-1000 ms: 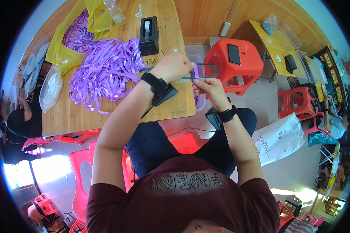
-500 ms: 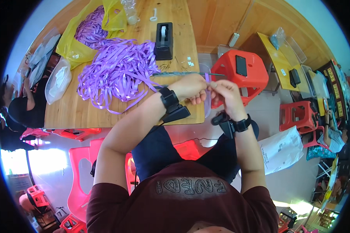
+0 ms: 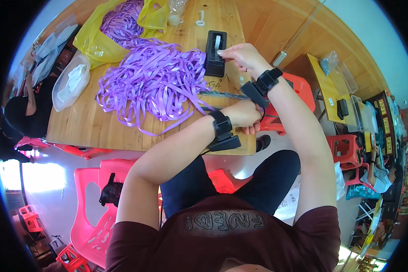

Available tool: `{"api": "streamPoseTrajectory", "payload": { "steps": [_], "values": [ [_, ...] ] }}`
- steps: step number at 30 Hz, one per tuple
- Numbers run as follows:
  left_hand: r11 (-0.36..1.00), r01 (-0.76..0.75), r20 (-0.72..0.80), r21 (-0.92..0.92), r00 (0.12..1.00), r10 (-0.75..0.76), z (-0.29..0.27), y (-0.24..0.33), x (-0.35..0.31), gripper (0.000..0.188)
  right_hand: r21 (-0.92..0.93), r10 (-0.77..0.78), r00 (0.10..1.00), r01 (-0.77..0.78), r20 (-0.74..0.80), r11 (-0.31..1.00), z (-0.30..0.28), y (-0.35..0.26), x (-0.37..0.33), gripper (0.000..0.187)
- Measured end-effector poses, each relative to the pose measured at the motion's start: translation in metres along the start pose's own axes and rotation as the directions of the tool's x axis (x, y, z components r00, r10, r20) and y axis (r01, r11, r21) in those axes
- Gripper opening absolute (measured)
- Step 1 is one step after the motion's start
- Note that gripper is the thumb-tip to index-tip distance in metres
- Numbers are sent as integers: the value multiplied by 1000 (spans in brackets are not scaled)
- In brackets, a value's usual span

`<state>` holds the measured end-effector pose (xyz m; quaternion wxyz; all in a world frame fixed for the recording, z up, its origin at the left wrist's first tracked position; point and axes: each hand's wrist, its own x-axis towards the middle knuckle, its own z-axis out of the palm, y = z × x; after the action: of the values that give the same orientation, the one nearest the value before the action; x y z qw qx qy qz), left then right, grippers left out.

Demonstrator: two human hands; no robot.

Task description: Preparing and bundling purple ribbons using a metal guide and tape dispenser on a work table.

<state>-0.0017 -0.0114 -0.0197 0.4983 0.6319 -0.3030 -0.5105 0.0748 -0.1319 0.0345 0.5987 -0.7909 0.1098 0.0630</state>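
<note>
My right hand [image 3: 247, 56] reaches to the black tape dispenser [image 3: 215, 65] on the wooden table. Its thumb and forefinger pinch the end of the pale tape [image 3: 218, 43]. By the table's right edge my left hand [image 3: 244, 115] is closed, palm down. What it grips is hidden beneath its fingers. Just beyond it lies a bundle of thin dark sticks [image 3: 224, 94], partly covered by my right wrist's strap device. A big heap of loose purple ribbon [image 3: 152, 86] lies left of both hands, with strands trailing toward the left one.
A yellow plastic bag [image 3: 88, 43] with more purple ribbon stands behind the heap. A clear tub [image 3: 70, 84] holds white pieces. A small white ring-shaped item [image 3: 200, 19] lies at the back. A red stool [image 3: 299, 88] stands against the table's right side.
My right hand has left my left hand and moved forward to the tape dispenser. My left hand stays closed near the table's right edge. The view has shifted.
</note>
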Motion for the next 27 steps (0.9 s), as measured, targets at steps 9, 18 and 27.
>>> {"api": "streamPoseTrajectory", "payload": {
  "steps": [9,18,27],
  "values": [
    [999,-7,4,48,1000,6,-3,-9,8,26,233,53,998,-58,28,971,10,-6,4,20],
    [999,20,-53,48,998,-18,-1,-9,-2,38,359,33,991,-77,128,930,18,-2,-35,17],
    [997,-38,2,73,999,38,4,-7,-1,37,175,252,945,-290,208,941,19,27,-27,20]
  ]
}}
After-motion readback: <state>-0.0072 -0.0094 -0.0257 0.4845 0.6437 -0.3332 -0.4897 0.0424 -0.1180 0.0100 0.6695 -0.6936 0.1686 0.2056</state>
